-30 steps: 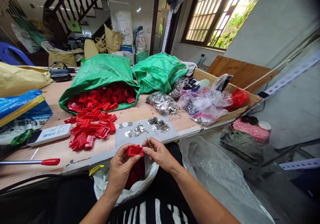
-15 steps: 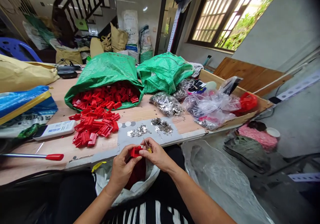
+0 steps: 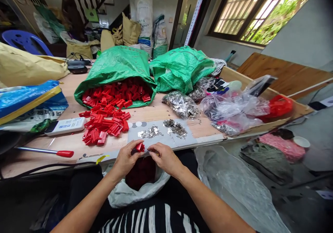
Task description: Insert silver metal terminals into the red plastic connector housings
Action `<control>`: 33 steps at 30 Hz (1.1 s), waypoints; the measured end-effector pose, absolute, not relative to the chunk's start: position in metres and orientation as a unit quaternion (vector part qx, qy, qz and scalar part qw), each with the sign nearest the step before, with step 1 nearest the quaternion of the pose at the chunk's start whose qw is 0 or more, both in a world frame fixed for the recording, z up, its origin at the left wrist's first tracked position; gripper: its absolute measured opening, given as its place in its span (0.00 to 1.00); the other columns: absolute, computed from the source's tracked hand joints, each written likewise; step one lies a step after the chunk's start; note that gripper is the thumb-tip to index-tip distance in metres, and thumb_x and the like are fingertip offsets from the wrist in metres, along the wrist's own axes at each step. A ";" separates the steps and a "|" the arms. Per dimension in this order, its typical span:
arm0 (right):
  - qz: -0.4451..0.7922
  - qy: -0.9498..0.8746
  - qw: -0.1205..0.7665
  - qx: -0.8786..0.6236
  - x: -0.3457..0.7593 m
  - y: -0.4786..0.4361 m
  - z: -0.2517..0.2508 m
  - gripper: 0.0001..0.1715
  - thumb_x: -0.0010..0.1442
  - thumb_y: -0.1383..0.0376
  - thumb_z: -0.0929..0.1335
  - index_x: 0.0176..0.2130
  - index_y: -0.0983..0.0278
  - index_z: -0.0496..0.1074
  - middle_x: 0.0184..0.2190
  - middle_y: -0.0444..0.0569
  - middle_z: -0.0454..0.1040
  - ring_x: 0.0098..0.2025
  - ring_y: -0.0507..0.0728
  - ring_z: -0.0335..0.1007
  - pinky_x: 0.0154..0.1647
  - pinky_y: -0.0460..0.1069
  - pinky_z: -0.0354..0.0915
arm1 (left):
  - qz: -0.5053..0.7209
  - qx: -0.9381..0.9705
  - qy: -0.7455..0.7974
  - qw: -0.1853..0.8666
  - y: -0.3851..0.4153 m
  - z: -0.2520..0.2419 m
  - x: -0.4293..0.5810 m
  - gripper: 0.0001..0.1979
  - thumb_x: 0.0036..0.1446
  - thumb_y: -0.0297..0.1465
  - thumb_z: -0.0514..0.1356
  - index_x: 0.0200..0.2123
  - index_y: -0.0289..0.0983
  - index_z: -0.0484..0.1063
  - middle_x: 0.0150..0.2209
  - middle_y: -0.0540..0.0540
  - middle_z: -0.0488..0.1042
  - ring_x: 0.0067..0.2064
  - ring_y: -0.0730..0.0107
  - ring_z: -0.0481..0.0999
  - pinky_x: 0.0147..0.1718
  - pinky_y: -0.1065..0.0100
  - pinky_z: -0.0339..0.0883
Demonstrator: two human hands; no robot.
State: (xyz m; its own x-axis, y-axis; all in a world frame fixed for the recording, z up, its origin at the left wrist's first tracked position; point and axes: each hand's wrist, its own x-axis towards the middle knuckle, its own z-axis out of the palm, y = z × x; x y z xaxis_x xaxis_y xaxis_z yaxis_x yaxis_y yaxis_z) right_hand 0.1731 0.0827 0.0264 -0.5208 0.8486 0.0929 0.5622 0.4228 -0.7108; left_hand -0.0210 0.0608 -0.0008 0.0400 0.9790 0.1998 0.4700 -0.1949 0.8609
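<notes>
Between thumb and fingers my left hand (image 3: 127,159) grips a small red plastic part (image 3: 139,147), above the table's front edge. My right hand (image 3: 164,157) pinches a thin metal tool (image 3: 148,151), whose tip points left at the red part. Below both hands, an open white sack (image 3: 140,195) holds dark red contents. Two small piles of metal pieces, a shiny one (image 3: 151,131) and a darker one (image 3: 175,128), lie on a grey sheet (image 3: 156,144) beyond my hands. Left of the sheet is a heap of red parts (image 3: 105,125), spilling from a green bag (image 3: 119,61).
A clear bag of metal pieces (image 3: 180,104) and a second green bag (image 3: 182,66) lie farther back. On the right stands a tray (image 3: 293,117) with plastic bags. To the left are a white device (image 3: 66,126) and a red-handled lever (image 3: 65,153).
The view has shifted, so the tabletop sits further right and slightly higher. My right hand has drawn a little away from my left, and the tool now points left at the red part.
</notes>
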 end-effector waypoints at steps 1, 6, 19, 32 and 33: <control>0.314 -0.817 0.221 -0.431 0.173 0.083 0.027 0.11 0.59 0.72 0.66 0.40 0.62 0.74 0.35 0.48 0.74 0.37 0.54 0.69 0.40 0.48 0.62 | 0.413 0.655 0.553 0.309 0.061 -0.001 -0.021 0.18 0.51 0.30 0.62 0.48 0.43 0.74 0.44 0.46 0.79 0.46 0.61 0.77 0.48 0.58 0.69; 0.312 -0.824 0.209 -0.424 0.172 0.086 0.024 0.11 0.58 0.73 0.66 0.40 0.62 0.75 0.35 0.48 0.73 0.37 0.53 0.69 0.40 0.48 0.63 | 0.389 0.669 0.547 0.321 0.064 0.003 -0.024 0.17 0.52 0.29 0.62 0.47 0.43 0.74 0.41 0.48 0.80 0.41 0.64 0.78 0.44 0.64 0.70; 0.342 -0.822 0.199 -0.411 0.174 0.094 0.025 0.12 0.59 0.73 0.66 0.40 0.63 0.77 0.36 0.49 0.76 0.39 0.54 0.72 0.42 0.48 0.64 | 0.389 0.668 0.539 0.335 0.068 0.003 -0.026 0.16 0.51 0.31 0.62 0.45 0.42 0.74 0.42 0.47 0.80 0.43 0.64 0.78 0.46 0.63 0.69; 0.311 -0.829 0.163 -0.435 0.165 0.091 0.025 0.11 0.60 0.73 0.64 0.38 0.62 0.76 0.35 0.49 0.74 0.39 0.55 0.71 0.41 0.48 0.64 | 0.391 0.660 0.542 0.342 0.068 0.001 -0.026 0.13 0.51 0.32 0.63 0.43 0.42 0.75 0.40 0.47 0.81 0.41 0.63 0.78 0.43 0.64 0.70; 0.302 -0.828 0.160 -0.445 0.163 0.089 0.026 0.11 0.61 0.72 0.64 0.38 0.63 0.75 0.35 0.50 0.74 0.39 0.55 0.71 0.41 0.48 0.64 | 0.391 0.661 0.542 0.342 0.068 0.001 -0.026 0.13 0.51 0.32 0.63 0.42 0.42 0.75 0.40 0.47 0.81 0.41 0.63 0.78 0.43 0.64 0.70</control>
State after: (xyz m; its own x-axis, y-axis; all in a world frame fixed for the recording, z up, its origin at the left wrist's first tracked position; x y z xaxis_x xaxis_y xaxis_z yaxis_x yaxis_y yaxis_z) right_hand 0.1626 0.0890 0.0257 -0.5535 0.8328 -0.0038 0.6395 0.4221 -0.6425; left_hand -0.0258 0.0685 0.0014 0.1076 0.9834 0.1461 0.4486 -0.1791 0.8756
